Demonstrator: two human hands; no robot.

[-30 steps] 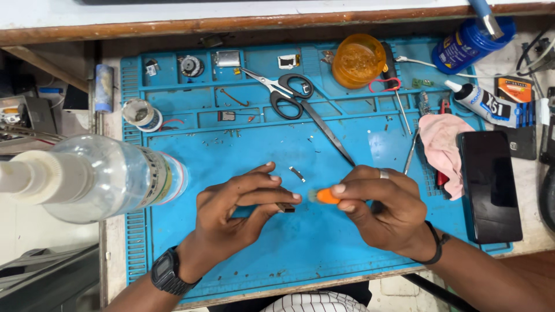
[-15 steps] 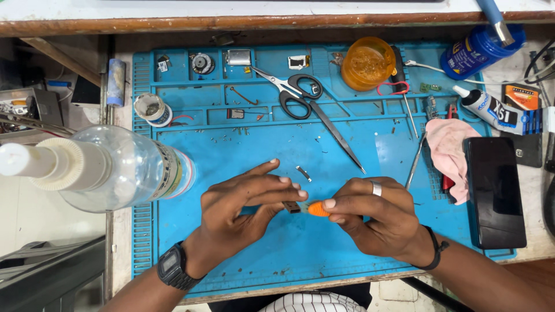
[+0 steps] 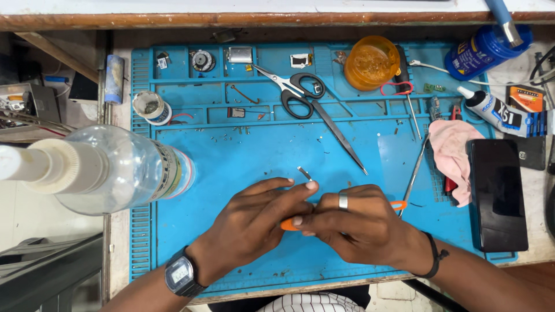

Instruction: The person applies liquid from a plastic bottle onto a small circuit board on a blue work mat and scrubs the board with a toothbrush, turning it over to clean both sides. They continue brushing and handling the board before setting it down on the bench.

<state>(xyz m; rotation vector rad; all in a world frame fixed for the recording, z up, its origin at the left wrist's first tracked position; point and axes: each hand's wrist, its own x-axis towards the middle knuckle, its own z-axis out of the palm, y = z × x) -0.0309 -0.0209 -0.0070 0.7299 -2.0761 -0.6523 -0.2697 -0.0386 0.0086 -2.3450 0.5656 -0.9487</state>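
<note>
A small orange tool lies pinched between both hands low on the blue work mat, its orange body peeking out at the fingertips on one side and again past the knuckles on the other, so it is held flat and crosswise, just above the mat, where fine work can be steadied. The right hand curls over it with the fingers folded down, a ring on one finger and a dark band at the wrist; its grip is closed on the orange tool. The left hand comes in from the lower left, a wristwatch on the wrist, with its fingers stretched toward the right hand and its fingertips meeting the tool's end; whether it truly clamps the tool or only steadies it I cannot tell. Both wrists seem to rest low on the mat, probably for steadiness. Just beyond the fingertips a tiny bent metal piece lies on the mat, within easy reach. Farther up, black-handled scissors and long tweezers lie across the mat's trays, beside an orange lidded jar. To the right a pink cloth and a dark phone sit at the mat's edge, on the counter. A clear spray bottle stands close on the left.
</note>
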